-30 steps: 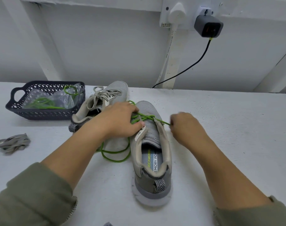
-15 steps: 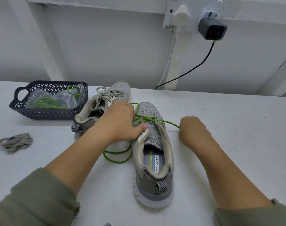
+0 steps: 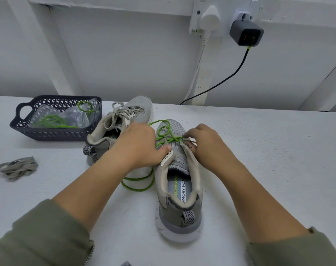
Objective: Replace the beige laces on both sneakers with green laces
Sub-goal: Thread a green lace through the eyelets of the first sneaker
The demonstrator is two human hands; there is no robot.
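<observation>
Near sneaker on worktop, heel toward person: left hand lies flat over its left eyelet flap to steady it, right hand pinches green lace at right eyelets, presumably threading; far sneaker keeps beige laces.

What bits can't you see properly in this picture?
- Head view: the left hand hides the near grey sneaker's left eyelets.
- The right hand covers where the bright green lace ends.
- Crinkled clear plastic bag in the dark lattice basket blurs the green laces inside.
- Bottom edge cuts off a small grey thing.
</observation>
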